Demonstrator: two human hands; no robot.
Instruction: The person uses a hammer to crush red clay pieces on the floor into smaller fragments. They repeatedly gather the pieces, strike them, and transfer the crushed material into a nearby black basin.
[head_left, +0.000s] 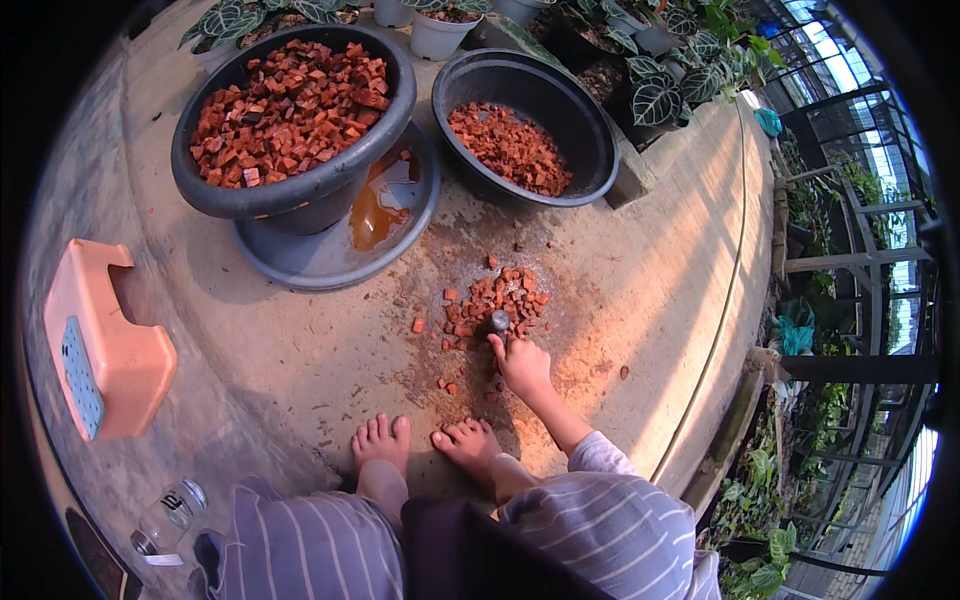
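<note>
My right hand (523, 364) is closed around a tool with a round metal head (500, 321), probably a hammer; its handle is mostly hidden by the fingers. The head is over a small heap of reddish-brown chunks (480, 304) on the concrete floor, in front of my bare feet. My left hand is out of view. Beyond the heap, at the upper left, a large dark plastic pot (184, 169) is filled with similar chunks. Right of it, a dark plastic basin (592, 142) holds smaller reddish pieces.
Under the large pot lies a round saucer (300, 270) with brownish liquid. A pink plastic step stool (142, 360) and a clear bottle (169, 517) are at the left. Potted plants (660, 97) line the back. A thin hose or cable (731, 300) runs along the right.
</note>
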